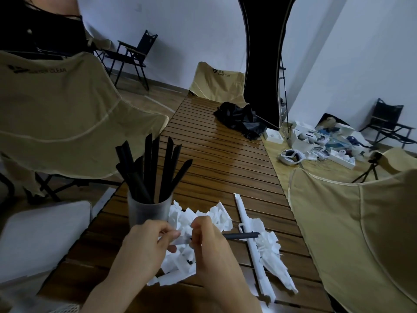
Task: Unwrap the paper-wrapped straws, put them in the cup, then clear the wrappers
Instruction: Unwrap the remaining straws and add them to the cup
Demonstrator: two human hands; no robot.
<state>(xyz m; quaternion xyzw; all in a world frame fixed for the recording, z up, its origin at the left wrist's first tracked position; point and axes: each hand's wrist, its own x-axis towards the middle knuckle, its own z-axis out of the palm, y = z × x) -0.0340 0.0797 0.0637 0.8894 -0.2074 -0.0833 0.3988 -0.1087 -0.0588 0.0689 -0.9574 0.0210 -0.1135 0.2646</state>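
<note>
Slatted wooden tabletop (225, 159). Near left edge: translucent cup (147, 211) holding black straws (155, 168). At near end: heap of white wrappers (203, 240), one still-wrapped straw (252, 245) lying lengthwise toward right edge. At far right edge: crumpled black bag (241, 119).

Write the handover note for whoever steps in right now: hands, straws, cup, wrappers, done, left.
Left hand: pinches the wrapper end.
Right hand: grips a black straw, pulling it out to the right.
Cup: on the table, left of the hands, holding many unwrapped straws.
Wrapped straw: one lies right of the hands.
Loose wrappers: piled behind and under the hands.
Done: most straws in the cup.
Left: finish this straw, unwrap the remaining one, clear the wrappers.
</note>
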